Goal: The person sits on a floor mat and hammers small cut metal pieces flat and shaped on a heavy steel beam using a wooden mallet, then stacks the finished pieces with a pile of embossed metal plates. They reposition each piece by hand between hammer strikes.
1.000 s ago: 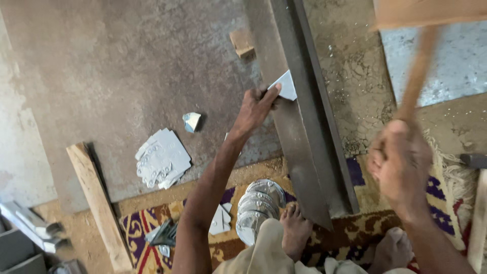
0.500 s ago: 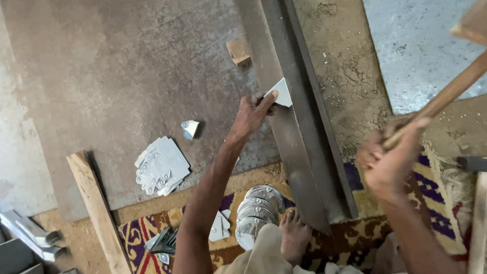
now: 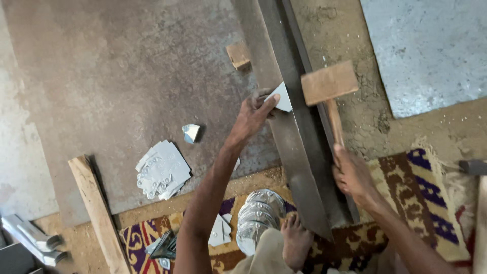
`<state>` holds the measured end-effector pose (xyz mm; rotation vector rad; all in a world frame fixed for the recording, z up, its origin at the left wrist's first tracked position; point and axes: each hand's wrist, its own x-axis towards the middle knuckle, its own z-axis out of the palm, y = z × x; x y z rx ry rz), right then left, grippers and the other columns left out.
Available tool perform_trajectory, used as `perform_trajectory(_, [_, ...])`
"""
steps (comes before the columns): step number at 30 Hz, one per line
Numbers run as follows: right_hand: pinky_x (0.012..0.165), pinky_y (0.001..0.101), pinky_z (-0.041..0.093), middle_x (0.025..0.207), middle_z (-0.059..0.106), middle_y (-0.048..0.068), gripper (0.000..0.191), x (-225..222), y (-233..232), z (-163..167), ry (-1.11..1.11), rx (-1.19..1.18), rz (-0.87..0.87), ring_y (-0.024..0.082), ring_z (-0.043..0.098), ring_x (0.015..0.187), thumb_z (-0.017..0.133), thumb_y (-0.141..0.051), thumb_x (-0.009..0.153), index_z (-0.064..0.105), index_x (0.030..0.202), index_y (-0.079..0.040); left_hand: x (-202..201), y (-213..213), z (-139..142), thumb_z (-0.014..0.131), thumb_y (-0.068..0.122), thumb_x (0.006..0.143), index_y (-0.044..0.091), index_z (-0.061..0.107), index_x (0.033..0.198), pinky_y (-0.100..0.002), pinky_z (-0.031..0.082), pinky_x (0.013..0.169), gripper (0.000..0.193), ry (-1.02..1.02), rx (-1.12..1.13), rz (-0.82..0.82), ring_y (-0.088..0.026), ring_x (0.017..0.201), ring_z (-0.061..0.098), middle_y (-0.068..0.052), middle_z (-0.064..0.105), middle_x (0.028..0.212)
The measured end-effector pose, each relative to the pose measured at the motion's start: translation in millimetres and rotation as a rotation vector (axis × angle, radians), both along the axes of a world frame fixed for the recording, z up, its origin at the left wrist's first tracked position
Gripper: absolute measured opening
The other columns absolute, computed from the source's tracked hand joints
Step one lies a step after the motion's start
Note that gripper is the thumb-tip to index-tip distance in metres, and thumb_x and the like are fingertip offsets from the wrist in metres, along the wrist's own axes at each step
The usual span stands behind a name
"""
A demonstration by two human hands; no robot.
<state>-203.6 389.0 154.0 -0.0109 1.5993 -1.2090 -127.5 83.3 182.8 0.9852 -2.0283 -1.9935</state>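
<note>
1. Here, the left hand (image 3: 252, 114) pinches a small pale triangular sheet-metal piece (image 3: 282, 97) against the long grey steel angle bar (image 3: 284, 132), which runs from the far middle of the scene down to the near rug.
2. The right hand (image 3: 353, 175) is clamped round the handle of a wooden mallet (image 3: 328, 82), whose blocky head sits just right of the metal piece, over the bar.
3. Risk: the mallet head is very near the left fingertips (image 3: 274, 99); a blow landing slightly left could catch them.
4. Risk: the piece is held only by a fingertip pinch, so it could skid or twist along the bar when struck and bend crooked.
5. Pose: the left arm stretches far and forward, wrist bent down; the right forearm angles in from the near right, the mallet handle pointing away.
6. Near the bare foot (image 3: 296, 242) lies a stack of round embossed metal discs (image 3: 256, 215); flat pale cut-outs (image 3: 162, 170) lie left.
</note>
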Motion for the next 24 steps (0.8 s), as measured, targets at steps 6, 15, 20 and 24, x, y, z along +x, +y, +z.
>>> perform_trajectory(6, [0.035,0.0287,0.037,0.057,0.035,-0.006,0.043,14.8,15.9,-1.4,0.301,-0.158,-0.012,0.008,0.038,0.042,0.055,-0.046,0.108,0.041,0.078,-0.018,6.5,3.2,9.6,0.067,0.038,0.097,0.001,0.075,0.113,-0.033,0.055,0.073,0.041,-0.090,-0.141,0.021,-0.015,0.078,0.064,-0.009,0.071,0.090])
perform_trajectory(15, [0.026,0.0256,0.030,0.055,0.041,-0.005,0.044,-4.5,9.2,91.6,0.283,-0.136,-0.205,0.007,0.035,0.037,0.038,-0.048,0.107,0.051,0.087,-0.011,10.1,26.4,-31.0,0.079,0.029,0.090,0.000,0.067,0.101,-0.024,0.055,0.073,0.033,0.116,0.200,0.411,-0.008,0.079,0.064,-0.004,0.072,0.089])
perform_trajectory(20, [0.035,0.0236,0.038,0.060,0.046,-0.004,0.042,-9.9,16.3,88.5,0.587,-0.639,-0.341,0.002,0.044,0.041,0.041,-0.048,0.116,0.051,0.094,-0.014,9.2,25.3,-35.3,0.080,0.028,0.090,0.000,0.068,0.100,-0.022,0.052,0.071,0.032,0.170,0.154,0.403,-0.007,0.077,0.061,-0.002,0.070,0.087])
perform_trajectory(24, [0.034,0.0268,0.039,0.061,0.051,0.000,0.022,-8.3,-3.7,50.0,0.423,-0.339,-0.234,0.006,0.046,0.040,0.046,-0.044,0.112,0.048,0.099,-0.027,7.6,22.3,-30.8,0.081,0.027,0.091,0.000,0.068,0.101,-0.023,0.049,0.067,0.032,0.167,0.168,0.402,-0.007,0.074,0.058,-0.003,0.069,0.086])
